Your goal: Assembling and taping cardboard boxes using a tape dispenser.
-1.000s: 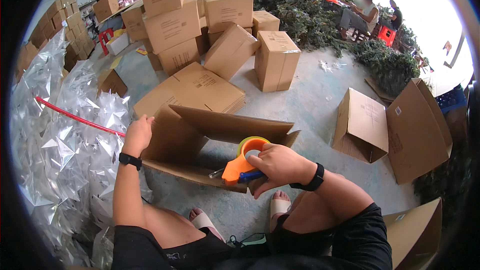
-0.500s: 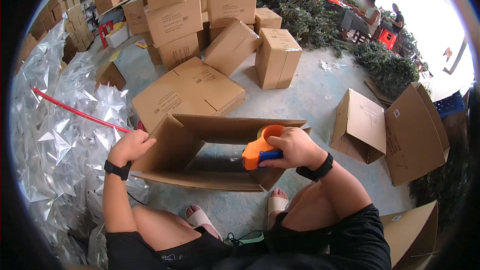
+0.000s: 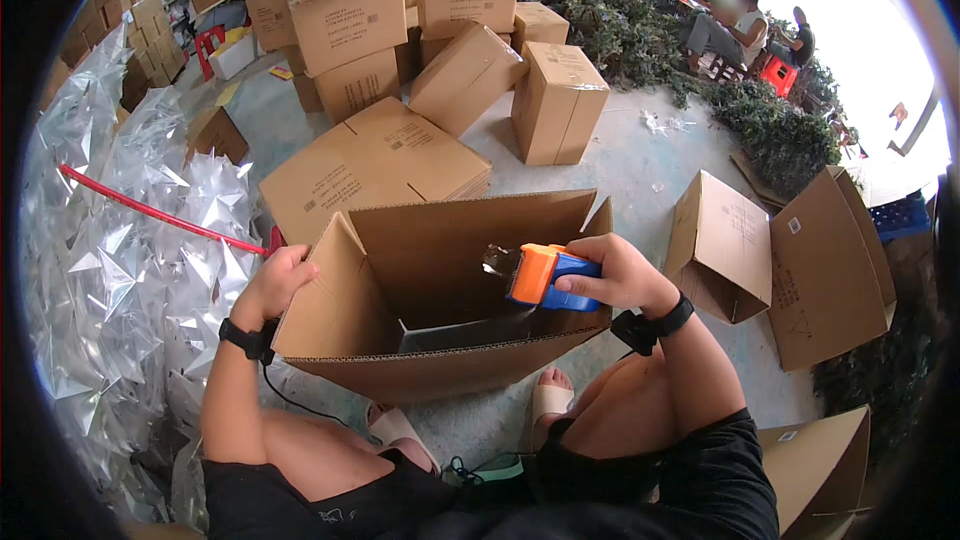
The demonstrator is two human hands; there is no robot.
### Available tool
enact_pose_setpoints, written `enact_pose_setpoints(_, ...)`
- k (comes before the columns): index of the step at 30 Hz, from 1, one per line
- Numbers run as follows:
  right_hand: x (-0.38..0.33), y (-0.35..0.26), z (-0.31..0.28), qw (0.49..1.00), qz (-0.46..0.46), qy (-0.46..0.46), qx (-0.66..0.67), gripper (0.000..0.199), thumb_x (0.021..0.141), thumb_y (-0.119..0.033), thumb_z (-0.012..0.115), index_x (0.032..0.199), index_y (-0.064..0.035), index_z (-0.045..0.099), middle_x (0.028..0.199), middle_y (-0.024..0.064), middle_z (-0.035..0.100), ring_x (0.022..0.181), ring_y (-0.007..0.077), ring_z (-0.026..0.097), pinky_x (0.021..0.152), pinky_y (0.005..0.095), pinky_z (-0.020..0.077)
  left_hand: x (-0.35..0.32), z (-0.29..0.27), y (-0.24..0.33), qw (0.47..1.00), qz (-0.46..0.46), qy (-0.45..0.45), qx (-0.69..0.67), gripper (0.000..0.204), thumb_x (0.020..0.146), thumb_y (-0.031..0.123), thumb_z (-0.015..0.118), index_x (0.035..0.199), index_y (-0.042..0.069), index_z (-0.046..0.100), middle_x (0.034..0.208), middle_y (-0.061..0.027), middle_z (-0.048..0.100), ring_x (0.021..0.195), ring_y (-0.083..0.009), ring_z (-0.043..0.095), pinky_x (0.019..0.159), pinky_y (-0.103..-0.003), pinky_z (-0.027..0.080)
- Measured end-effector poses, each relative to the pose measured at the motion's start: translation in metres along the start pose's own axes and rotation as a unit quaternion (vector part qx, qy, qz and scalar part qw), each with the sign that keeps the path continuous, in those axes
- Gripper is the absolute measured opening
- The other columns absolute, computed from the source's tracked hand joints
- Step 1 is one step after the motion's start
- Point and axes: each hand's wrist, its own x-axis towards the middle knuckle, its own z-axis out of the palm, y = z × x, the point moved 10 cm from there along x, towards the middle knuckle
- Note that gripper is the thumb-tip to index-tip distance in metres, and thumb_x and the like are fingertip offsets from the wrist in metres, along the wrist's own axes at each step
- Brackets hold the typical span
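Two hands [image 3: 278, 285] [image 3: 622, 272], one held carton [image 3: 430, 370], one tape dispenser [image 3: 550, 278]

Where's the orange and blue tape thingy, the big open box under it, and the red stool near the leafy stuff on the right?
Tape dispenser [image 3: 537, 273]: head view, on its orange body.
Open box [image 3: 430, 376]: head view, on its near outer wall.
Red stool [image 3: 777, 76]: head view, on its side.

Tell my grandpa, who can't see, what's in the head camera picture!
A person's left hand holds the left edge of an open cardboard box, while the right hand grips an orange-and-blue tape dispenser at the box's right end. Spiky silvery pieces are heaped at left, with stacked boxes beyond.
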Motion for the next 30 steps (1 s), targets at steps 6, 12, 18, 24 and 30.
enact_pose_setpoints(6, -0.016, 0.015, -0.009, 0.958, 0.022, 0.013, 0.285, 0.047, 0.09, -0.041, 0.07, 0.098, 0.0047, 0.068, 0.076, -0.001, 0.064, 0.07, 0.0057, 0.056, 0.062, 0.0238, 0.045, 0.013, 0.004, -0.001, 0.994, 0.054, 0.056, -0.073, 0.038, 0.088, 0.01, 0.052, 0.121, -0.007, 0.054, 0.101, -0.009, 0.067, 0.085, -0.0123, 0.063, 0.075, -0.028, 0.05)
enact_pose_setpoints(12, -0.019, 0.017, 0.002, 0.927, 0.036, -0.015, 0.373, 0.053, 0.091, -0.047, 0.066, 0.1, 0.005, 0.067, 0.078, 0.0008, 0.066, 0.071, 0.0061, 0.059, 0.064, 0.0217, 0.0467, 0.016, 0.019, 0.011, 0.981, 0.07, 0.172, -0.063, 0.03, 0.087, 0.009, 0.051, 0.115, -0.002, 0.054, 0.093, -0.0074, 0.066, 0.078, -0.012, 0.06, 0.069, -0.027, 0.046)
enact_pose_setpoints(18, -0.001, 0.033, 0.024, 0.85, 0.007, 0.048, 0.525, 0.05, 0.099, -0.046, 0.056, 0.104, 0.0034, 0.061, 0.074, 0.0055, 0.065, 0.054, 0.0135, 0.062, 0.05, 0.0249, 0.0499, 0.016, 0.037, 0.024, 0.97, 0.096, 0.204, 0.088, 0.026, 0.094, 0.021, 0.059, 0.08, 0.004, 0.044, 0.077, -0.0051, 0.06, 0.067, -0.0115, 0.053, 0.06, -0.032, 0.042)
enact_pose_setpoints(24, 0.029, 0.047, 0.093, 0.851, 0.112, 0.009, 0.514, 0.055, 0.1, -0.048, 0.055, 0.115, 0.0042, 0.062, 0.096, 0.0071, 0.068, 0.085, 0.0121, 0.065, 0.075, 0.026, 0.054, 0.032, 0.125, 0.005, 0.935, 0.047, -0.127, 0.327, 0.03, 0.093, 0.032, 0.067, 0.093, 0.003, 0.061, 0.081, -0.0062, 0.067, 0.066, -0.0164, 0.062, 0.06, -0.03, 0.048)
enact_pose_setpoints(30, 0.034, 0.068, 0.147, 0.927, 0.156, -0.127, 0.315, 0.071, 0.09, -0.062, 0.061, 0.111, 0.0052, 0.067, 0.097, 0.0074, 0.069, 0.087, 0.0138, 0.062, 0.077, 0.0301, 0.0506, -0.031, 0.123, 0.031, 0.903, -0.049, -0.424, 0.041, 0.057, 0.082, 0.029, 0.081, 0.127, 0.004, 0.057, 0.124, -0.0081, 0.061, 0.118, -0.0187, 0.056, 0.1, -0.032, 0.044)
